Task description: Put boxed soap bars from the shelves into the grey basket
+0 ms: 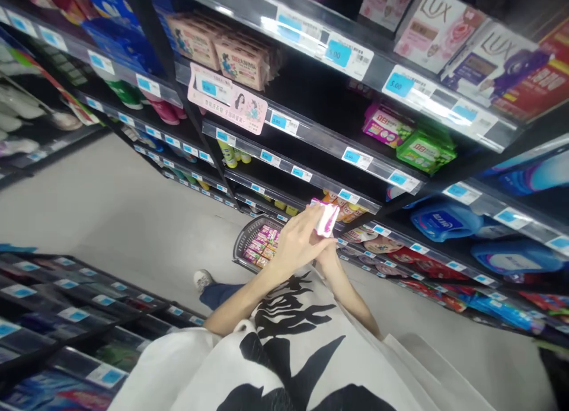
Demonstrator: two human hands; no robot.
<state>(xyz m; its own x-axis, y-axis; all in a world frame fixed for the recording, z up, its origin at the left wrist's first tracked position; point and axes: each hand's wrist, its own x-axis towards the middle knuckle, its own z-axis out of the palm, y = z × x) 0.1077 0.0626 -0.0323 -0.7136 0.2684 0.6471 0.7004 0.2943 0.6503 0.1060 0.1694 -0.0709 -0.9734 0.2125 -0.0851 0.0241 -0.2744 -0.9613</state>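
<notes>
Both hands are together in front of my chest around a small white and purple packet, which looks like a wrapped soap bar. My left hand lies over its near left side, its fingers closed against it. My right hand is under and beside the packet, closed on it from below; its fingers are mostly hidden behind the left hand and the packet. Below on the floor, left of my hands, a dark grey shopping basket holds several purple and orange soap packs.
Shelves with price tags run along the front and right. On them are purple soap packs, green soap packs, pink soap packs, Lux boxes and blue bottles. Another shelf stands at lower left beside the grey floor.
</notes>
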